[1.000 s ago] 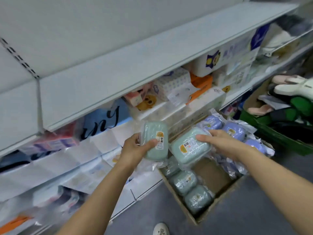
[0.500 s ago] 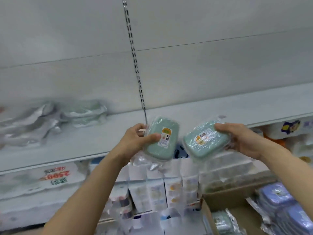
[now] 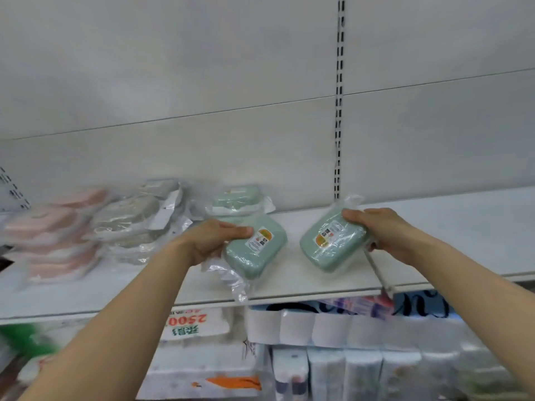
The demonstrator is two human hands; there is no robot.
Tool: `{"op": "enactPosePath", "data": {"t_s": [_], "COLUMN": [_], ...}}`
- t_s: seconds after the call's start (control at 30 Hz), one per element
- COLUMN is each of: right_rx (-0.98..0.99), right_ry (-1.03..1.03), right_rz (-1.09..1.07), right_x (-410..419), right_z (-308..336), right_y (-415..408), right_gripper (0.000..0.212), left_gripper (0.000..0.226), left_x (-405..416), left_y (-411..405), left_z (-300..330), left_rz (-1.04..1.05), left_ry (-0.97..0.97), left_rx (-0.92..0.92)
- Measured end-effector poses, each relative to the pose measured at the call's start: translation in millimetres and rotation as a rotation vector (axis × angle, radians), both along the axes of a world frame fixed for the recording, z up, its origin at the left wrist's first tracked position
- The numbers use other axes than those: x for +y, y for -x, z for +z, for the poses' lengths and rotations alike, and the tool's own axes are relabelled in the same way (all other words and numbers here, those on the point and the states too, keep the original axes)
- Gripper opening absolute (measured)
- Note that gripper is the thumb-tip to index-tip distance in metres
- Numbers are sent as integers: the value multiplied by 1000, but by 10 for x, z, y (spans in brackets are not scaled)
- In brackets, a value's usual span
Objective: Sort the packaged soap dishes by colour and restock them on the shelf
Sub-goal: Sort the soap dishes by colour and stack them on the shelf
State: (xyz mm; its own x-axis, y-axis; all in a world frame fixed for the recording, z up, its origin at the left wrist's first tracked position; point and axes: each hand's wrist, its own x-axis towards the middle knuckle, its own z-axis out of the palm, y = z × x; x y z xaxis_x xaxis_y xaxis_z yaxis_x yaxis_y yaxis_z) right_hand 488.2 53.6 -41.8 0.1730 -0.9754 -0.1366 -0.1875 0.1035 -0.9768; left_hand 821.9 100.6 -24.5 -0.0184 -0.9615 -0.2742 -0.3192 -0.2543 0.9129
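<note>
Each hand's fingers grip one green soap dish: left hand, right hand, above shelf

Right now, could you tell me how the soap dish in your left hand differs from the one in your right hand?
The left-hand dish tilts with its label toward the upper right; the right-hand dish has its label toward the lower left. The left hand grips its dish from the left side; the right hand holds its dish at the upper right end. Both are green, plastic-wrapped, over the shelf.
</note>
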Motion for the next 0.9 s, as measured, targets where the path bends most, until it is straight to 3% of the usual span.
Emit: {"op": "enactPosePath", "data": {"t_s": [0.1,0.3,0.43,0.57,0.7,0.77,0.83,0.9], "right_rx": [4,0,11,-29,-104,-143,-228,-335], "right_ry": [-61,-121,-114,-68,8,40,65,66], "right_rz": [-20,-39,-85,-199,-265,-266,-274,-268], "right_x": [-122,-269,-331,-424,-563,-601,-629,-669], "right_z": [-64,-95,-28,95,247,363,499,623], "right_y": [-224,-520,-592,-671,-847,-950,-1053,-1202], "right_gripper": [34,40,36,29,37,35,24,11], "left_gripper": [70,56,34,30,34,55,61,63], "left_x": [-168,-266,-257,-285,-270,-228,-216,-232], "left_y": [-270,-466,-518,-579,-572,-538,-486,-418], "left_z": [-45,-121,-113,-119,-113,-106,-98,-40], "left_rz": [-77,-138,-141,-112,-141,-149,-86,24], "left_ry": [-48,-5,21,36,191,240,357,481], "left_rx": [-87,-144,-221,-383,-630,-730,-685,-450]}}
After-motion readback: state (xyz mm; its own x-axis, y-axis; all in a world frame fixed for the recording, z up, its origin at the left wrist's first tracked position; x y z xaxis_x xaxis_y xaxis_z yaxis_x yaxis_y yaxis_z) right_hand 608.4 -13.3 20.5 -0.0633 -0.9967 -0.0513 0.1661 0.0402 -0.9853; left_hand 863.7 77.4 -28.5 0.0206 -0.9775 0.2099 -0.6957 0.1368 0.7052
